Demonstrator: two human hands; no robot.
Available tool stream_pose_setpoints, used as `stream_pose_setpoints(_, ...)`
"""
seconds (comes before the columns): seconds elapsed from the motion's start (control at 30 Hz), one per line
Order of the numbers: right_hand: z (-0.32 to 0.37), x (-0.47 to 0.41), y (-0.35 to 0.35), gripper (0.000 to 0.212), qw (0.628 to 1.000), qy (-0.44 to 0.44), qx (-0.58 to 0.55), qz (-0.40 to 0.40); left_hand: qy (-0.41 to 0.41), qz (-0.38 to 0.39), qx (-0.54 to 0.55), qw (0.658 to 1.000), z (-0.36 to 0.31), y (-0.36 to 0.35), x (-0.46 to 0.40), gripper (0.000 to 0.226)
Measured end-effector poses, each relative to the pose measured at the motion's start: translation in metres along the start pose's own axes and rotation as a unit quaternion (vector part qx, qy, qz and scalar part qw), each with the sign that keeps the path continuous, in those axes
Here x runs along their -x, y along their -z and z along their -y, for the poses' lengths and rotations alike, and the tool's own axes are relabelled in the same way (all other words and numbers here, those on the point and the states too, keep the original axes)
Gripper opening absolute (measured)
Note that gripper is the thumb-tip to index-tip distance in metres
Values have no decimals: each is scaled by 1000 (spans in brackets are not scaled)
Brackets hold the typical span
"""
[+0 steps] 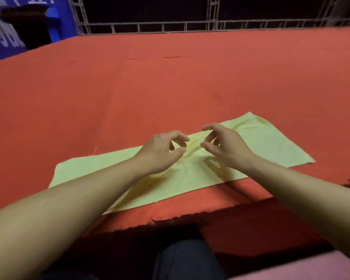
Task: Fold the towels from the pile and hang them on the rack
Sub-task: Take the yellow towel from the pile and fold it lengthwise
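Note:
A pale yellow towel (271, 144) lies folded into a long strip near the front edge of the red-covered table (170, 81), wrinkled at its middle. My left hand (162, 150) and my right hand (224, 144) hover just above that wrinkled middle, close together and facing each other. Fingers and thumbs of both hands are loosely curled and spread, and neither holds the cloth. No towel pile is in view.
A grey metal lattice frame (150, 27) runs along the far edge of the table. A dark object (30, 25) stands at the back left before a blue banner. A pink surface (303, 267) shows at the bottom right, beside my dark trousers.

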State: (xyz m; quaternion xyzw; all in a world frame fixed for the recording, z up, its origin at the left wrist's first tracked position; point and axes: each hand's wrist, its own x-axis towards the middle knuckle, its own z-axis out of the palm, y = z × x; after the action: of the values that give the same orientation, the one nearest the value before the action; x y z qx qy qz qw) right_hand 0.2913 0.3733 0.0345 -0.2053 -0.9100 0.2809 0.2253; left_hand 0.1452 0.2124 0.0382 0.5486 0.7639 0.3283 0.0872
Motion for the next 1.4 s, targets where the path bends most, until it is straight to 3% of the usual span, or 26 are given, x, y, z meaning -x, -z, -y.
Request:
stream_pose_setpoints(0.3, -148, -76, 91, 33, 978, -133, 117, -109, 27, -29, 8, 999, -33, -77, -150, 19)
stream_pose_setpoints(0.43, -183, -103, 98, 51, 972, -132, 173, -92, 26, -34, -12, 999, -31, -99, -188, 22)
stream_pose_setpoints(0.57, -197, -106, 99, 43, 982, -70, 169, -37, 34, -45, -16, 998, -30, -116, -204, 18)
stream_pose_setpoints(0.7, -206, -94, 97, 49, 970, -120, 212, -25, 39, -39, -20, 998, -31, -123, -207, 14)
stream_pose_setpoints(1.03, -197, -89, 93, 61, 974, -174, 148, 0, 52, -32, -17, 998, -46, -132, -196, 16)
stream_pose_setpoints(1.13, -190, -90, 93, 58, 981, -165, 90, -42, 40, -43, -35, 998, -52, -133, -191, 18)
stream_pose_setpoints(1.23, -176, -89, 100, 56, 976, -190, -57, -91, 30, -56, -33, 997, -58, -131, -182, 23)
stream_pose_setpoints(1.4, -147, -75, 124, 63, 893, -278, -339, -105, -30, -53, -100, 993, -80, -133, -165, 44)
